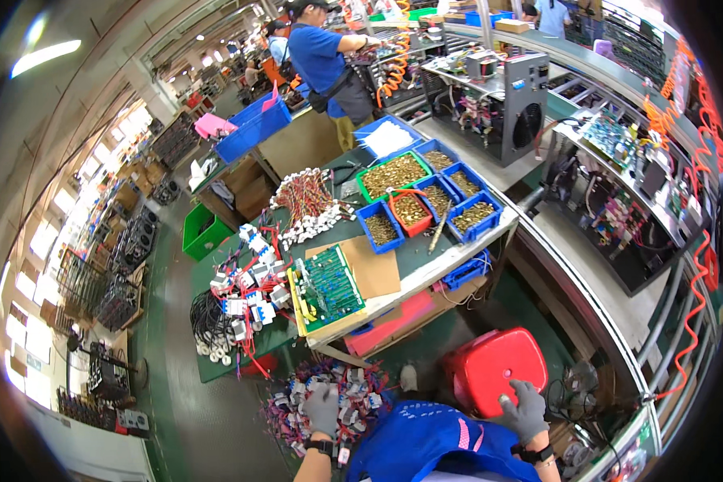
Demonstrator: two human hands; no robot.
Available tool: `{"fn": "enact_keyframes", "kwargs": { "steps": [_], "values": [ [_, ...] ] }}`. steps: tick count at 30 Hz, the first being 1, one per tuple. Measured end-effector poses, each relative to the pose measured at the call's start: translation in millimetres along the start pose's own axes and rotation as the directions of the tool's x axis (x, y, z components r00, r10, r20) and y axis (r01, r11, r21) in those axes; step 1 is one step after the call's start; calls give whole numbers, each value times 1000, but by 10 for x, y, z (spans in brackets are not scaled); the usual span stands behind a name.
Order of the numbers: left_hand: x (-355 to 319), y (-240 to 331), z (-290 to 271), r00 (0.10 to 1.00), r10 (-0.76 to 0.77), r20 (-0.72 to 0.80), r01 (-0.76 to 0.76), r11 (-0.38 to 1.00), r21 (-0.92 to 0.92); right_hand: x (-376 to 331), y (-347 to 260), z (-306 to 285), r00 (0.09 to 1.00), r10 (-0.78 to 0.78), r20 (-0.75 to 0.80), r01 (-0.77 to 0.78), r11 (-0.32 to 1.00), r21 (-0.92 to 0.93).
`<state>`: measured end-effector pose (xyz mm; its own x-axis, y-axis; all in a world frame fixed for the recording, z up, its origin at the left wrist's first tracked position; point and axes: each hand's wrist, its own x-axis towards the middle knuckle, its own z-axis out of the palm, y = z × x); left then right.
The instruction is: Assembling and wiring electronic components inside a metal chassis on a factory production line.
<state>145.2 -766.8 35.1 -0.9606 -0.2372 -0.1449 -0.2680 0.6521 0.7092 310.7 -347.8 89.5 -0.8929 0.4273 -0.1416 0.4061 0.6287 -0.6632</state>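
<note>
My left hand, in a grey glove, is over a heap of white-and-blue wired switches low in front of me. Its fingertips blend into the heap, so whether it grips a piece is unclear. My right hand, gloved too, is beside the near edge of a red plastic stool. Its thumb and fingers are apart, with nothing seen between them. A blue apron spreads between my forearms.
A workbench ahead carries green circuit boards, wired parts, cable bundles and bins of brass hardware. Open machine chassis stand along a roller line at right. A co-worker in blue stands beyond the bench.
</note>
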Motion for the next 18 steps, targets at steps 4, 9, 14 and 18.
{"fn": "enact_keyframes", "kwargs": {
  "steps": [4, 9, 14, 18],
  "values": [
    [718, 483, -82, 909, 344, -236, -363, 931, -40, 450, -375, 44, 996, -87, 32, 90, 992, -86],
    [1488, 1078, -114, 889, 438, -135, -364, 854, 372, 1070, -909, 226, 988, -125, 86, 136, 982, -131],
    [1874, 1034, -198, 931, 307, 200, -359, 871, 335, 1970, -1883, 671, 907, -392, 154, 396, 918, 7],
    [1956, 1055, -292, 888, 402, 223, -458, 811, 363, 2573, -2690, 1165, 803, -490, 339, 508, 860, 43]
  ]
}}
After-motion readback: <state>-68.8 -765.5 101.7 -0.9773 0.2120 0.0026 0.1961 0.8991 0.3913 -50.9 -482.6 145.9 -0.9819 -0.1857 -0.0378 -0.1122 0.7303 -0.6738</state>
